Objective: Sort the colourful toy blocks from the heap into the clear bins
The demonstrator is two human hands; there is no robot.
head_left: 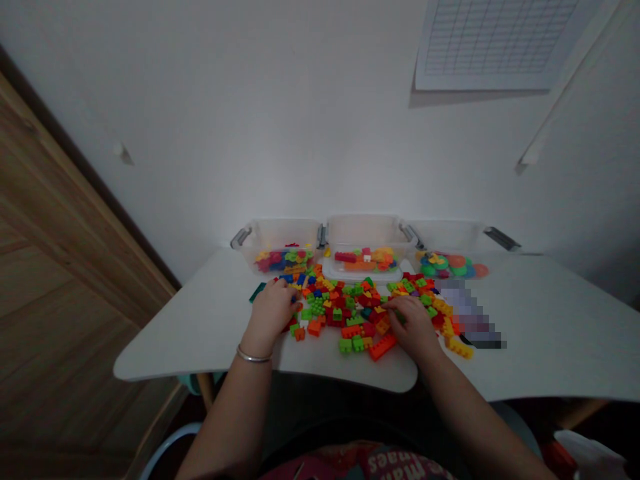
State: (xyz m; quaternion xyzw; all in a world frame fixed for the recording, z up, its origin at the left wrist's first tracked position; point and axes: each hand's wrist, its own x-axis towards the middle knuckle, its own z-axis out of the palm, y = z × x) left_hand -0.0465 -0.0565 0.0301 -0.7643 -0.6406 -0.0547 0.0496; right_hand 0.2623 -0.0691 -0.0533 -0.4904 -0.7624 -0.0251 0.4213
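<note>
A pile of toy building bricks (355,320) in red, green, orange, yellow and blue covers the middle of the white table. At the pile's left edge, my left hand (273,308), with a silver bangle at its wrist, rests palm down with fingers bent and apart over the bricks. My right hand (413,325) reaches in from the right, its fingers parted and touching bricks near an orange block (383,325). I see no brick clearly gripped in either hand. The undersides of both hands are hidden.
Along the wall stand three clear bins: a left bin (285,233), a middle bin (365,230) and a right bin (447,233), each with colourful pieces. A white lid (345,272) lies before the middle one. A pixelated flat object (470,313) sits right of the pile.
</note>
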